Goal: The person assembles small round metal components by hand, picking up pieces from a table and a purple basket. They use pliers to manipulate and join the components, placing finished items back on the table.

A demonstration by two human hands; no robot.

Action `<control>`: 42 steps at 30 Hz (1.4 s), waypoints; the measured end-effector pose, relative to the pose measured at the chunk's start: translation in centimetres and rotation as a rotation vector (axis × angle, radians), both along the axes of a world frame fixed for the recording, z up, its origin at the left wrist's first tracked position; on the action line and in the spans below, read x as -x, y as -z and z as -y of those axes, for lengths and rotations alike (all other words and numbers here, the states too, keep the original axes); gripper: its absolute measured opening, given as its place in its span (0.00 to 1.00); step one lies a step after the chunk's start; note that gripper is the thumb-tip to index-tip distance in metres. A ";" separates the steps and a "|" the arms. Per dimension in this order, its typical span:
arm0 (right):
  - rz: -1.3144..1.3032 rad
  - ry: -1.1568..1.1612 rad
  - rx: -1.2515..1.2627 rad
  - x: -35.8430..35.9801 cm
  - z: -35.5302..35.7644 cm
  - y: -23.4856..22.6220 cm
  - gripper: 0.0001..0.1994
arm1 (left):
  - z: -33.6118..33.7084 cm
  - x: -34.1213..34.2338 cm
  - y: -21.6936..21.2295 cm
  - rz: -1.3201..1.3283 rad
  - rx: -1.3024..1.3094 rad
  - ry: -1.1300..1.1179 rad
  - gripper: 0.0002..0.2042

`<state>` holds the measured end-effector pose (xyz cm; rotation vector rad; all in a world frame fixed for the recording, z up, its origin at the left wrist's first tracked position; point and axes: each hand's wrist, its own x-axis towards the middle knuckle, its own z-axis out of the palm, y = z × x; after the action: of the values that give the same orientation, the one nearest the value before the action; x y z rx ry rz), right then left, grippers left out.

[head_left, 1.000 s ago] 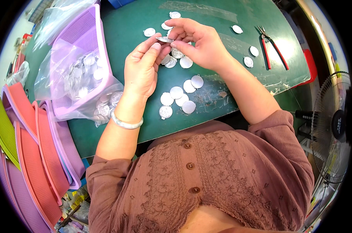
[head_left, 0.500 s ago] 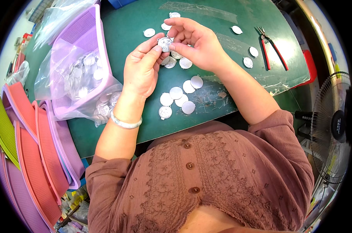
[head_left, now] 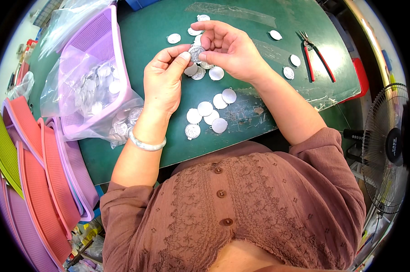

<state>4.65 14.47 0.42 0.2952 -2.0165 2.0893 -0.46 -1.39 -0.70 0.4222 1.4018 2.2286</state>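
Both hands, your left hand (head_left: 162, 84) and right hand (head_left: 230, 52), have their fingers clamped on one small silver disc (head_left: 196, 53) above the green bench (head_left: 259, 27); it looks light, stiff and slippery, so pinch it at the rim.

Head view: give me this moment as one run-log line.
left hand: pinching silver disc | right hand: pinching same disc | loose discs: on green mat | pliers: right, untouched | purple basket: left, bagged discs
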 end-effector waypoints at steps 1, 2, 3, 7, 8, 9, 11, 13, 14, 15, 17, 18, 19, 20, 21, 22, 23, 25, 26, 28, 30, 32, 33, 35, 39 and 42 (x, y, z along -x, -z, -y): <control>0.008 -0.004 0.008 0.0 0.0 0.0 0.24 | 0.0 0.0 0.0 -0.003 0.002 -0.002 0.07; 0.023 -0.003 0.015 0.0 0.0 -0.1 0.24 | 0.0 0.0 0.0 -0.009 0.007 0.000 0.07; 0.038 -0.003 0.023 -0.1 0.1 -0.3 0.24 | 0.1 0.0 0.0 -0.014 0.012 0.001 0.08; 0.076 -0.015 0.072 -0.1 0.1 -0.3 0.23 | 0.1 -0.2 -0.2 -0.010 0.016 0.002 0.08; 0.079 -0.016 0.073 -0.1 0.1 -0.3 0.23 | 0.1 -0.1 -0.2 -0.009 0.021 0.001 0.08; 0.081 -0.016 0.073 -0.1 0.0 -0.3 0.23 | 0.1 -0.1 -0.1 -0.008 0.025 0.000 0.08; 0.082 -0.017 0.076 -0.1 0.1 -0.3 0.23 | 0.2 0.0 -0.1 -0.002 0.032 0.003 0.08; 0.078 -0.018 0.082 -0.1 0.1 -0.3 0.23 | 0.2 -0.1 -0.2 0.007 0.036 0.011 0.07; 0.080 -0.024 0.082 -0.1 0.1 -0.3 0.23 | 0.2 -0.1 -0.2 0.002 0.039 0.006 0.07; 0.081 -0.030 0.083 0.0 0.0 -0.2 0.23 | 0.2 -0.1 -0.3 -0.004 0.041 0.003 0.07; 0.084 -0.033 0.088 -0.1 -0.1 -0.2 0.23 | 0.1 -0.2 -0.4 -0.011 0.056 -0.004 0.07; 0.085 -0.031 0.092 -0.1 0.0 -0.2 0.23 | 0.0 -0.2 -0.4 -0.012 0.068 -0.006 0.07; 0.085 -0.027 0.096 -0.1 0.0 -0.3 0.22 | 0.0 -0.3 -0.4 -0.013 0.080 -0.006 0.07; 0.082 -0.029 0.083 -0.1 -0.1 -0.2 0.22 | -0.2 -0.3 -0.4 -0.018 0.083 -0.008 0.07; 0.078 -0.030 0.070 0.0 -0.2 0.1 0.22 | -0.2 -0.3 -0.3 -0.023 0.085 -0.009 0.07; 0.075 -0.030 0.057 0.1 -0.2 0.2 0.21 | -0.1 -0.3 -0.2 -0.028 0.087 -0.009 0.07; 0.101 -0.026 0.040 0.1 -0.2 -0.1 0.21 | 0.0 -0.3 -0.2 -0.035 0.095 -0.025 0.07; 0.100 0.011 -0.019 0.2 -0.4 -0.1 0.21 | -0.1 -0.2 0.0 -0.037 0.123 -0.034 0.07; 0.129 0.040 -0.059 0.2 -0.5 -0.2 0.20 | 0.0 -0.2 -0.1 -0.027 0.139 -0.044 0.07; 0.175 0.112 -0.149 0.3 -1.3 -0.2 0.20 | -0.1 -0.2 -0.3 -0.020 0.138 -0.035 0.06; 0.176 0.176 -0.254 0.4 -2.3 -0.4 0.19 | -0.1 -0.3 -0.4 -0.017 0.142 -0.038 0.06; 0.162 0.255 -0.405 0.6 -3.9 -0.6 0.19 | 0.0 -0.1 -0.2 -0.026 0.147 -0.007 0.07; 0.155 0.293 -0.481 0.7 -4.9 -0.7 0.19 | 0.1 0.0 -0.1 -0.030 0.149 0.006 0.07; 0.149 0.415 -0.575 0.7 -7.2 -0.9 0.19 | 0.2 0.0 -0.2 -0.043 0.175 0.003 0.07; 0.175 0.629 -0.571 -0.4 -10.9 -2.5 0.20 | 0.0 -0.1 -0.1 -0.070 0.172 -0.018 0.06; 0.209 0.658 -0.641 -1.3 -12.4 -4.4 0.20 | 0.0 -0.2 -0.2 -0.098 0.199 -0.010 0.06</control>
<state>5.90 26.91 4.84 -0.4562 -2.4137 1.0944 -0.29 -1.38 -0.49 0.4614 1.6622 2.0747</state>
